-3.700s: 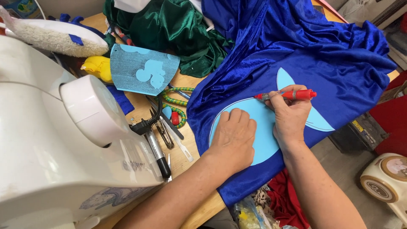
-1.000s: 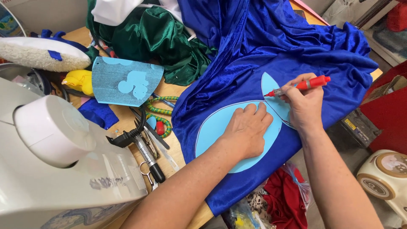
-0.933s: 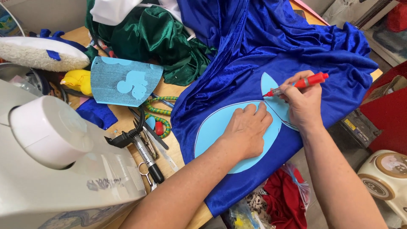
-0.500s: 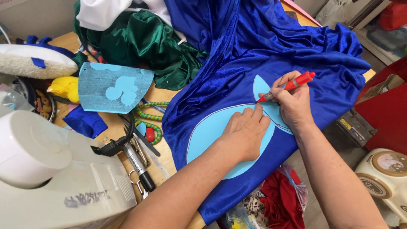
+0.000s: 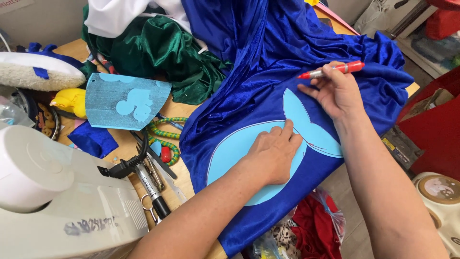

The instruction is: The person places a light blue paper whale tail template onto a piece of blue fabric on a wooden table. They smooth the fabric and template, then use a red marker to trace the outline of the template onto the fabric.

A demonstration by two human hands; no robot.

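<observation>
A light blue whale-shaped paper pattern (image 5: 230, 151) lies flat on shiny royal blue fabric (image 5: 297, 52) spread over the wooden table (image 5: 72, 48). My left hand (image 5: 274, 153) presses palm-down on the middle of the pattern, fingers toward its tail. A thin traced line shows along the pattern's edge. My right hand (image 5: 335, 91) is lifted just above the tail end and grips a red marker (image 5: 330, 70), tip pointing left, off the fabric.
A white sewing machine (image 5: 52, 192) fills the lower left. Beside it lie scissors (image 5: 153, 158), a black marker (image 5: 151, 189), green cord, a light blue sheet with cut-outs (image 5: 124, 100), green fabric (image 5: 163, 48), and a yellow item. Red cloth (image 5: 316, 225) and bags sit below the table edge.
My right hand has lifted the red marker off the pattern's tail edge and up to the right. My left hand stays pressed on the pattern. The camera has shifted.
</observation>
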